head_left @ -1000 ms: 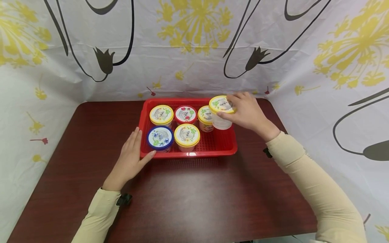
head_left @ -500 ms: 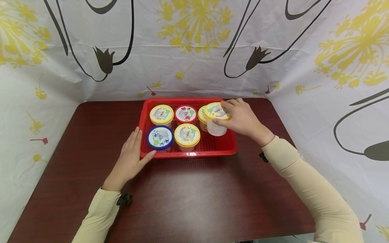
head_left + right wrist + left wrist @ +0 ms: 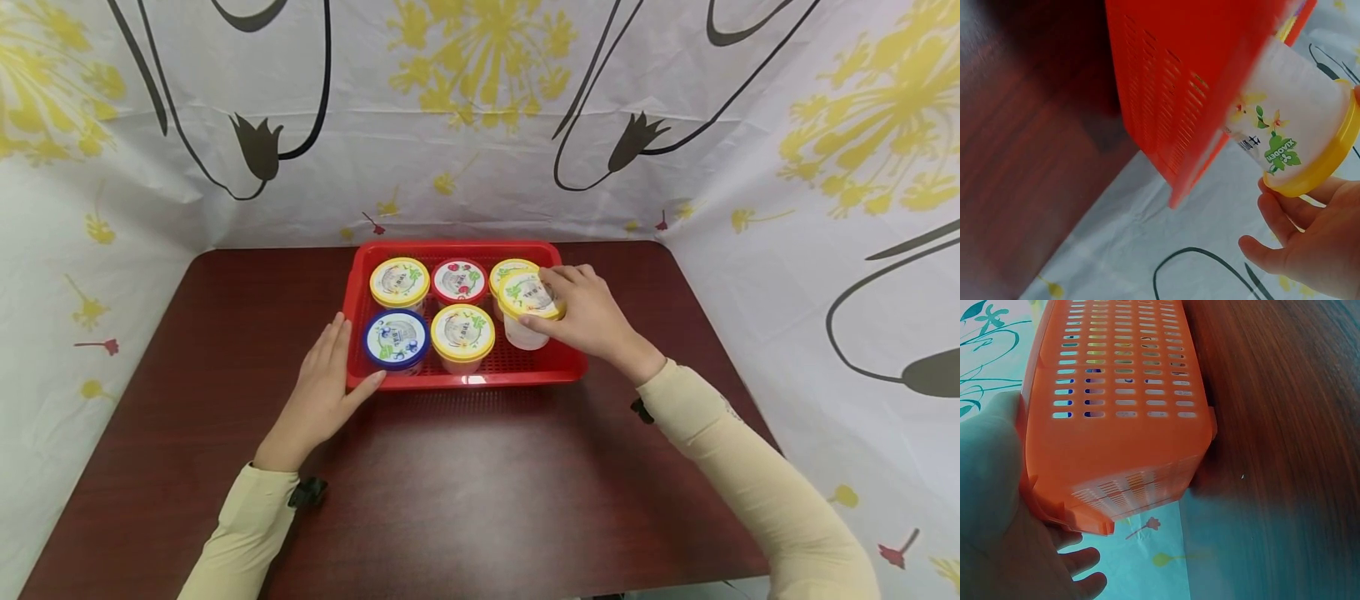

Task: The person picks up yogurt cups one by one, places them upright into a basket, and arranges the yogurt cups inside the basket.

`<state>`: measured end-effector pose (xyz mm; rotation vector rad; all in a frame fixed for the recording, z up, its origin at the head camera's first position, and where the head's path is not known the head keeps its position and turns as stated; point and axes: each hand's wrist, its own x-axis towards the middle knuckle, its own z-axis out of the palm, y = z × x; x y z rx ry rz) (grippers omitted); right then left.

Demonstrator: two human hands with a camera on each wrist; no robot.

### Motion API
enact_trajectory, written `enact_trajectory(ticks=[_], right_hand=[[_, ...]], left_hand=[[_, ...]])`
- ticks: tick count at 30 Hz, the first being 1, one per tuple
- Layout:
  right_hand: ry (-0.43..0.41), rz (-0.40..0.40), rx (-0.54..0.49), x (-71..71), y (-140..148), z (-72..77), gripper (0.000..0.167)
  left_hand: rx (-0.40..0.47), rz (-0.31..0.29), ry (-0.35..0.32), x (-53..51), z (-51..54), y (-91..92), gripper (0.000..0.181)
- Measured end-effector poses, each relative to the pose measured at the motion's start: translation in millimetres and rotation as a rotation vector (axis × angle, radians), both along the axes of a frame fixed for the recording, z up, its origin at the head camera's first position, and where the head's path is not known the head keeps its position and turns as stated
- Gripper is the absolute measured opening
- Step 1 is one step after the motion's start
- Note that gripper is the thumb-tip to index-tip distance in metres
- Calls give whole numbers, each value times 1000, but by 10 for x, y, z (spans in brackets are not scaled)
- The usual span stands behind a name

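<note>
My right hand (image 3: 588, 317) grips a yellow-lidded yogurt cup (image 3: 531, 297) by its lid at the right end of a red plastic basket (image 3: 525, 377). In the right wrist view this white cup (image 3: 1297, 106) extends over the basket's rim; its base is hidden. My left hand (image 3: 318, 392) rests on the basket's left front corner, fingers straight along the side and thumb at the front rim. A yellow-lidded cup (image 3: 512, 267) stands behind the held one, partly covered. Also inside are a red-lidded cup (image 3: 460, 282), a blue-lidded cup (image 3: 397, 337) and two more yellow-lidded cups (image 3: 462, 332).
The basket stands on a dark red-brown wooden table (image 3: 450, 483), near its back edge. A white cloth (image 3: 480, 192) with yellow and grey flowers hangs behind and at both sides. Slotted basket walls (image 3: 1129, 444) show in the left wrist view.
My right hand has moved left, toward me and lower with the yogurt cup, which now covers more of the cup behind it. The left hand and basket have stayed in place.
</note>
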<state>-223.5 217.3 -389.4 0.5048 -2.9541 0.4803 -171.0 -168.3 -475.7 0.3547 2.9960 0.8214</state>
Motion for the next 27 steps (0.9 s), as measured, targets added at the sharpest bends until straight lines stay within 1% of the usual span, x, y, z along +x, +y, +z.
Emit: enact_trajectory(ticks=[5, 11, 19, 27], right_hand=[[23, 2, -55, 54, 23, -132, 83], [56, 19, -86, 97, 45, -250, 83], [17, 18, -76, 145, 54, -323, 85], [15, 19, -42, 161, 87, -369, 87]], left_hand=[[1, 1, 4, 5, 4, 3, 103], [0, 3, 6, 7, 6, 4, 103], [1, 3, 12, 6, 2, 7, 103], [-6, 4, 22, -1, -17, 16, 103]])
